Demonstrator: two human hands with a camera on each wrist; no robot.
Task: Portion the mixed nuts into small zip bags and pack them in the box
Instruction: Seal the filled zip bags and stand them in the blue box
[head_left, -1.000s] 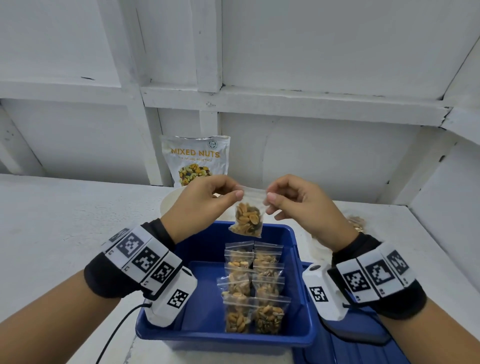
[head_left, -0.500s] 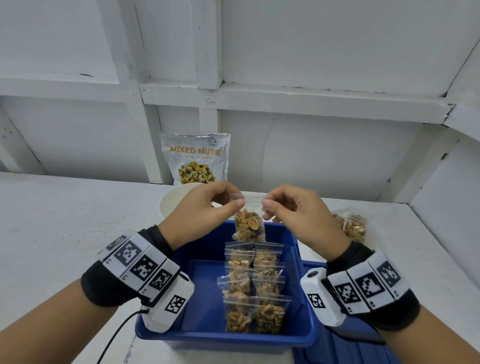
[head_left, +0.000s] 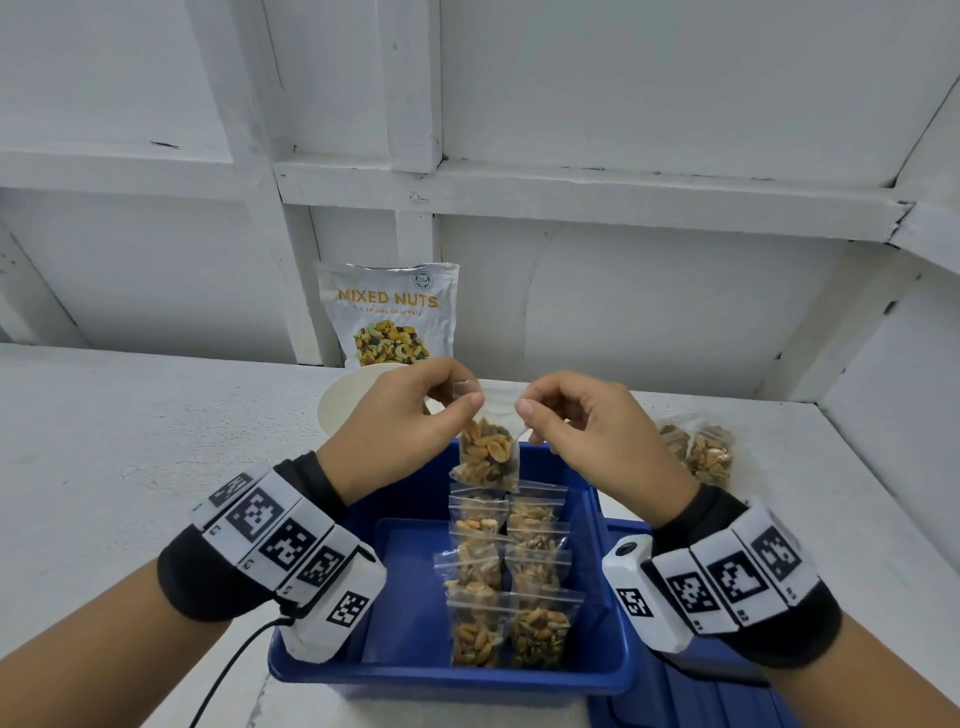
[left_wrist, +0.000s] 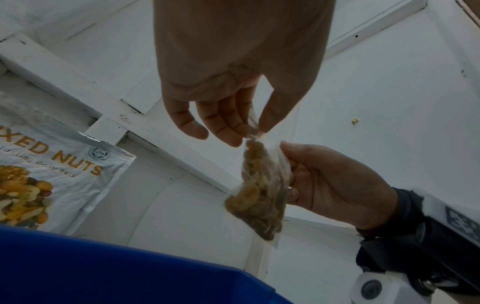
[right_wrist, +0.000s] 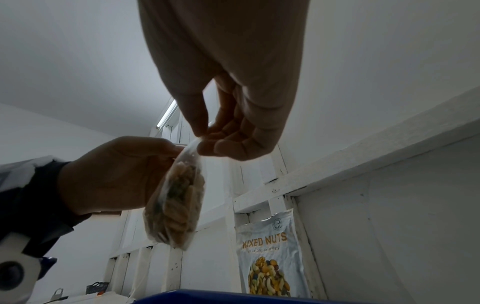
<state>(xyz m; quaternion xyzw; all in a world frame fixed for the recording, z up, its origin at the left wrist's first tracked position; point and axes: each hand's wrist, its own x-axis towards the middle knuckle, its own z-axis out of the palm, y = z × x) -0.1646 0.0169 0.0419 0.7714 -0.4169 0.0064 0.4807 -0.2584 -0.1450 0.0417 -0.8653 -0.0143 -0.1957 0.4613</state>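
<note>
Now my left hand (head_left: 410, 415) and right hand (head_left: 582, 431) pinch a filled bag (head_left: 487, 457) mid-frame; about ten bags sit in the box (head_left: 618, 670), two outside.

blue box (head_left: 613, 670), white bowl (head_left: 343, 400), black-and-white checkered wristbands (head_left: 270, 535), white pouch (head_left: 389, 312) with orange lettering.

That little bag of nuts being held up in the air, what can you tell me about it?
The small zip bag is clear, thin plastic, filled in its lower part with pale peanuts and darker mixed bits. It hangs upright above the far end of the blue box, touching nothing below. The left hand pinches one top corner and the right hand the other, at the strip along the top edge. Whether that strip is fully sealed cannot be told. Its bottom hangs just above the rows of filled bags in the box.
</note>
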